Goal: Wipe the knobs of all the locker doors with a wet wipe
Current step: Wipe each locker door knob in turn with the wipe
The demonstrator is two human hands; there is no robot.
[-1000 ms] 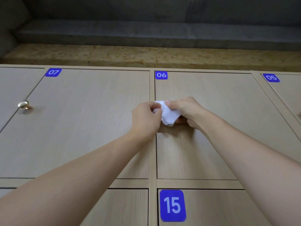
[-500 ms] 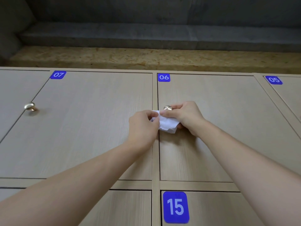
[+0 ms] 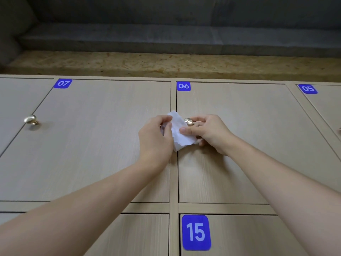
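Both hands are raised in front of the lockers and hold one white wet wipe between them. The left hand grips the left side of the wipe with curled fingers, and the right hand pinches the right side between thumb and fingers. The wipe is crumpled and sits over the gap between door 07 and door 06, just beside the brass knob of door 06, which shows uncovered at the right fingertips. A second knob is seen far at the left, on the door next to 07. I count four blue number labels: 07, 06, 05 and 15 in the lower row.
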